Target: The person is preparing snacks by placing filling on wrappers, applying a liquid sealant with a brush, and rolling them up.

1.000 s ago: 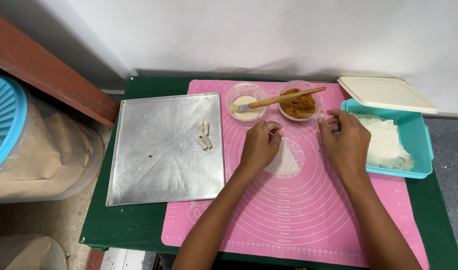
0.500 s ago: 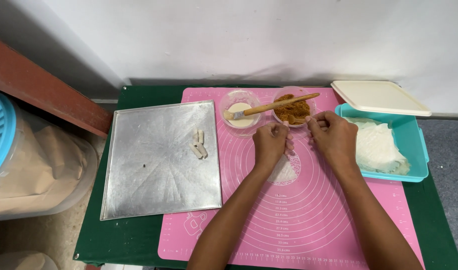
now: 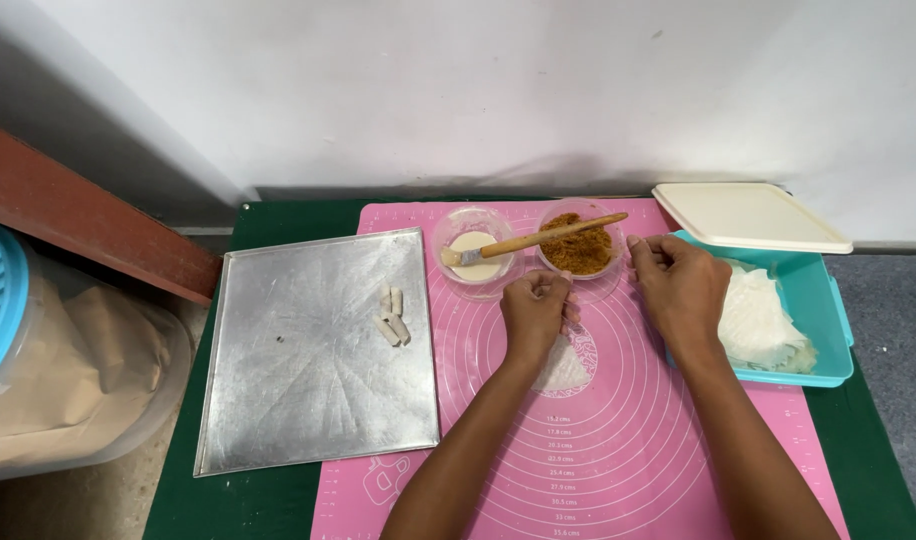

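Note:
My left hand (image 3: pixel 534 312) is curled over the top of a thin white pastry sheet (image 3: pixel 566 366) that lies on the pink silicone mat (image 3: pixel 618 450); its fingers pinch the sheet's far edge. My right hand (image 3: pixel 680 288) hovers beside it to the right, fingers bent, next to the bowl of brown crumbly filling (image 3: pixel 578 248). What the right fingers pinch is hidden. A wooden-handled brush (image 3: pixel 538 240) rests across a clear bowl of pale paste (image 3: pixel 472 262).
A metal baking tray (image 3: pixel 308 360) at the left holds three small rolled pieces (image 3: pixel 392 316). A teal tub (image 3: pixel 818 310) of white sheets (image 3: pixel 756 322) sits at the right, its cream lid (image 3: pixel 746 216) behind it. A clear bin with a blue lid (image 3: pixel 8 320) stands beside the green table (image 3: pixel 268 215).
Both hands have shifted up the mat toward the two bowls, and the left hand now covers the upper part of the pastry sheet.

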